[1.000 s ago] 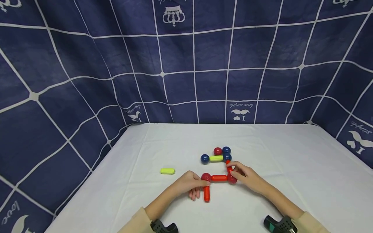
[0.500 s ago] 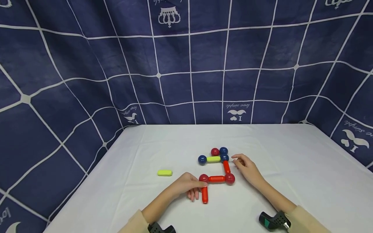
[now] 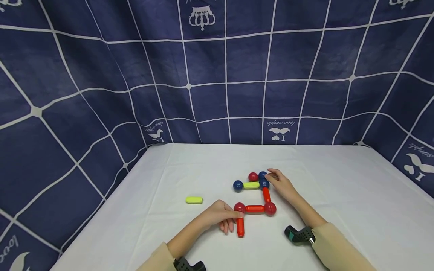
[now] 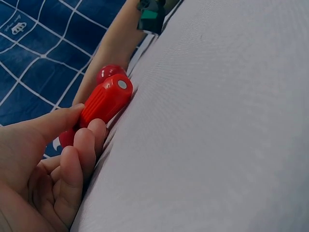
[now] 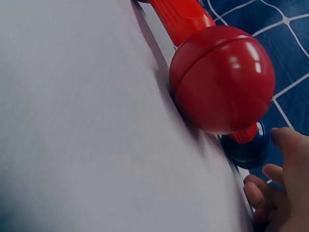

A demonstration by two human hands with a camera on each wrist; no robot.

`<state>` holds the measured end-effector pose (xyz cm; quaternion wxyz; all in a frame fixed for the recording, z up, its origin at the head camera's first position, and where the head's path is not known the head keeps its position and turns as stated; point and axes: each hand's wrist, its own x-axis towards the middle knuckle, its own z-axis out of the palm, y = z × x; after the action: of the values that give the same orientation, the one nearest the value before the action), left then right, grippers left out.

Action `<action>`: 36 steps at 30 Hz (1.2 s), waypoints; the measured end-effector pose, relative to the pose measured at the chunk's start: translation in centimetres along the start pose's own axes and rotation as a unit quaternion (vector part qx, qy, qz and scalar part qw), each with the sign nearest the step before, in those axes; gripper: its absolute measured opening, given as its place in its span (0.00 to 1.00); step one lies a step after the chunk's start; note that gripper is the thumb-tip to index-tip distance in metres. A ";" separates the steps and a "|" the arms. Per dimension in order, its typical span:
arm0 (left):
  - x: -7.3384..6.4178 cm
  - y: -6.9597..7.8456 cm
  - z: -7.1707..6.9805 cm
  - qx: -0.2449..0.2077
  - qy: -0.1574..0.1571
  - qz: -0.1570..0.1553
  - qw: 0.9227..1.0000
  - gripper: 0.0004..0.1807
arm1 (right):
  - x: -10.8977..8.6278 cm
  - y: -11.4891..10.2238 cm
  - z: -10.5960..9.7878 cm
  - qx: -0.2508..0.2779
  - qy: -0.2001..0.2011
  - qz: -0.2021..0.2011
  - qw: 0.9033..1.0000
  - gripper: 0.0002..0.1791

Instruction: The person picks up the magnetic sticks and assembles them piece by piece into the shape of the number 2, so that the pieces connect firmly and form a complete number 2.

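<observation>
A chain of magnetic rods and balls lies on the white cloth. My left hand (image 3: 218,217) pinches the near-left red rod (image 3: 240,228) between thumb and fingers, just below a red ball (image 3: 239,207); the rod's silver end disc faces the left wrist view. Another red rod (image 3: 254,209) runs right to a second red ball (image 5: 222,79). From there a further red rod (image 3: 266,195) leads back to a blue ball (image 3: 264,183). My right hand (image 3: 282,185) has its thumb and index fingertips at the right side of the rearmost blue ball (image 3: 262,175), fingers loosely bent.
A yellow-green rod (image 3: 251,185) joins the middle blue ball to a blue ball (image 3: 238,186) on the left. One red ball (image 3: 252,177) sits beside the rearmost blue ball. A loose yellow-green rod (image 3: 194,200) lies left of the chain. A navy checked curtain (image 3: 210,101) hangs behind.
My right hand has let go of the right-hand red rod and moved back to the rearmost blue ball. My left hand keeps its hold in the same place.
</observation>
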<state>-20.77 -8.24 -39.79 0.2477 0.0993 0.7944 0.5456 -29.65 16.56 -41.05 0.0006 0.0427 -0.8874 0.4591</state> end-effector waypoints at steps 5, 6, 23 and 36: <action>0.1 0.0 0.0 0.002 0.002 -0.005 1.000 0.20 | 0.5 -0.2 0.6 -0.012 0.011 0.007 1.000 0.29; 0.2 0.0 0.0 0.003 0.003 -0.005 1.000 0.20 | 0.6 -0.2 0.8 -0.014 0.018 0.009 1.000 0.28; 0.0 -0.1 0.1 0.027 -0.006 0.002 1.000 0.21 | 0.6 -0.8 1.5 -0.034 0.057 0.015 0.998 0.28; 0.0 -0.3 0.1 0.021 -0.007 0.011 1.000 0.23 | 1.5 -1.4 2.1 -0.057 -0.025 -0.061 0.996 0.24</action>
<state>-20.71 -8.23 -40.09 0.2451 0.1166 0.8028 0.5308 -30.99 13.92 -41.05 0.0086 0.1080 -0.9077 0.4053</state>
